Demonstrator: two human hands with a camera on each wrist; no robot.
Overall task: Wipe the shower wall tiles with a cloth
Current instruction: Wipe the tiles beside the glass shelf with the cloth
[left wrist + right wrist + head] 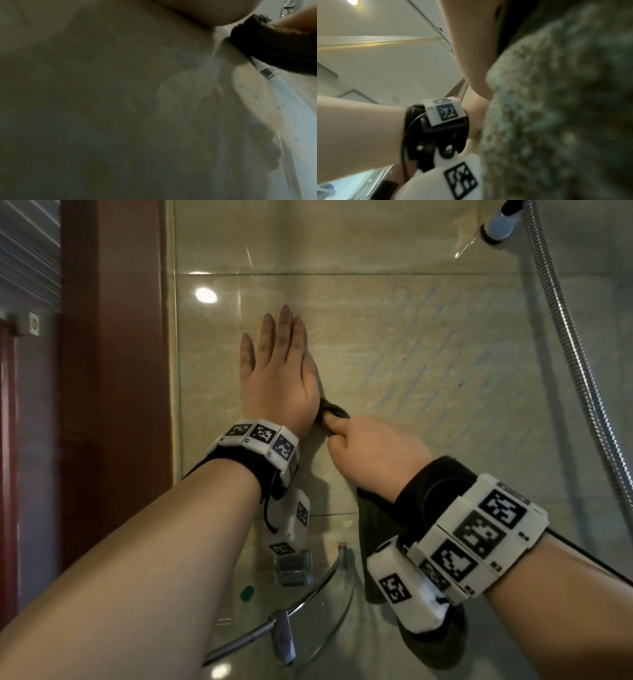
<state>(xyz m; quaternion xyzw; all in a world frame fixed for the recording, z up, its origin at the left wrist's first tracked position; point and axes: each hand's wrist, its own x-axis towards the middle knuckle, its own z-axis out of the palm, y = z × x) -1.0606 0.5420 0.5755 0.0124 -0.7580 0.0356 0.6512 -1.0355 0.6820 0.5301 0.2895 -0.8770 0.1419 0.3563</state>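
The glossy beige wall tiles (394, 354) filled the view, with a glass corner shelf (308, 601) below. The left hand (277, 378) lay flat on the tile, fingers straight. The right hand (370, 453) clenched a dark cloth (376, 529), bunched against the wall, the rest hanging. It looked soft and limp; gripping it wadded seems best.
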